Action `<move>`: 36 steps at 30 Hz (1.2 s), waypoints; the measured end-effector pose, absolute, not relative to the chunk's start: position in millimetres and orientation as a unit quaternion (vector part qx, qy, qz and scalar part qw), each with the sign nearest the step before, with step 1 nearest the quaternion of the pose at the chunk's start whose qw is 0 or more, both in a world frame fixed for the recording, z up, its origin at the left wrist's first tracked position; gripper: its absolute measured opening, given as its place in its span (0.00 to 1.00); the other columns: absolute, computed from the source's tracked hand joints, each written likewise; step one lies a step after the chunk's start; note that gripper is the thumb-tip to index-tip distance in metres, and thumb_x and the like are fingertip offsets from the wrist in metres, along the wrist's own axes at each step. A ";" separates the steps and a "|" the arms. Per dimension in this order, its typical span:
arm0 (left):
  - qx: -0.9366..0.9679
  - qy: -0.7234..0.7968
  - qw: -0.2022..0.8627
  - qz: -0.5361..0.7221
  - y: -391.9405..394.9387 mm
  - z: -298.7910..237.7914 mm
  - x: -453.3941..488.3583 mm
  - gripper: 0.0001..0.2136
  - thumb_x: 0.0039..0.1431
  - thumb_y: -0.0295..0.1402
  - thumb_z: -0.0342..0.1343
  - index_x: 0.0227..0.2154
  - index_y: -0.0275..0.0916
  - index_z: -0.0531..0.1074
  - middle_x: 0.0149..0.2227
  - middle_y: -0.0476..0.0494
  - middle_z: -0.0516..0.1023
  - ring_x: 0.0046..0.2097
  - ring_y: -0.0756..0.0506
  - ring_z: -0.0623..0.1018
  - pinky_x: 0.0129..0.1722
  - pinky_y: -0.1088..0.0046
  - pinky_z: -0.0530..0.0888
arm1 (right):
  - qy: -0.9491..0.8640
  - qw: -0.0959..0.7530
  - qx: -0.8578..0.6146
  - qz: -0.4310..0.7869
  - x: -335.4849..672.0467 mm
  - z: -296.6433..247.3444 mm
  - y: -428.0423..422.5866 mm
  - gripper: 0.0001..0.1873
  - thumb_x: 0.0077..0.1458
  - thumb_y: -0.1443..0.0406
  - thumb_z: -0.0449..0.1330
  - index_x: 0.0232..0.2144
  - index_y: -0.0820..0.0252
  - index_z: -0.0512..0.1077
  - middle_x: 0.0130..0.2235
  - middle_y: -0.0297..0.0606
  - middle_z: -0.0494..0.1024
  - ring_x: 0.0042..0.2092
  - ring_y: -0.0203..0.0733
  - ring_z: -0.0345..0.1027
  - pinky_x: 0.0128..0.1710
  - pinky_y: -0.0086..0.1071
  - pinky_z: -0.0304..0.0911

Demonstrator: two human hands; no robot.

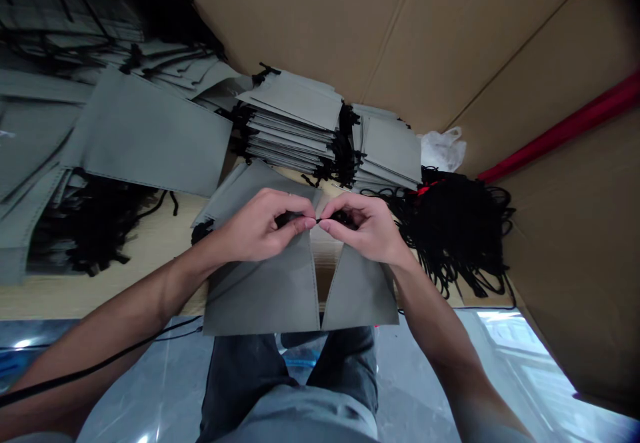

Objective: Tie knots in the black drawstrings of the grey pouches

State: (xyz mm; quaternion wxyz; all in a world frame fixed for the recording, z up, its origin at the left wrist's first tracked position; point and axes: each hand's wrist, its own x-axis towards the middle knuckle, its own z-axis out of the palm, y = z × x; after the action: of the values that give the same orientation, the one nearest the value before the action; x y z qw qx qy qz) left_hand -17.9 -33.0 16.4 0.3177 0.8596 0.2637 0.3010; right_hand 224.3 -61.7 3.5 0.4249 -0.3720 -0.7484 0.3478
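Note:
My left hand [273, 226] and my right hand [361, 225] meet in the middle over the front of the table. Thumb and forefinger of each are pinched on a thin black cord [318, 220], which shows as a short dark bit between the fingertips. Most of that cord is hidden by my fingers. Under my left hand lies a grey flat pouch [265, 300] with a stitched edge. A second grey pouch [363, 293] lies below my right hand, a narrow wedge of table between the two. Both overhang the table's front edge.
Stacked grey pouches with black cords [295, 123] stand behind my hands, with another stack [387, 146] beside them. A heap of black cords [460, 230] lies right, near a clear plastic bag [444, 148]. More pouches [150, 130] pile up left. Cardboard [500, 50] walls the back.

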 end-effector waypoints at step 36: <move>0.803 0.344 0.300 0.382 -24.9 8.0 -16.0 0.14 0.68 0.42 0.63 0.48 0.40 0.86 0.47 0.42 0.89 0.47 0.42 0.87 0.41 0.72 0.79 | -0.677 0.507 -0.373 0.381 233.2 -3.7 -51.7 0.19 0.60 0.57 0.75 0.42 0.51 0.68 0.41 0.34 0.77 0.38 0.40 0.79 0.40 0.37 0.79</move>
State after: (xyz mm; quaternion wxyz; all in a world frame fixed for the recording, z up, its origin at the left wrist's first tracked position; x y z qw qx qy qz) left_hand -16.0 -24.9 8.0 0.3005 0.8035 0.3442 0.3816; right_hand 233.2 -51.7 -3.7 0.5066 -0.3734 -0.6771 0.3813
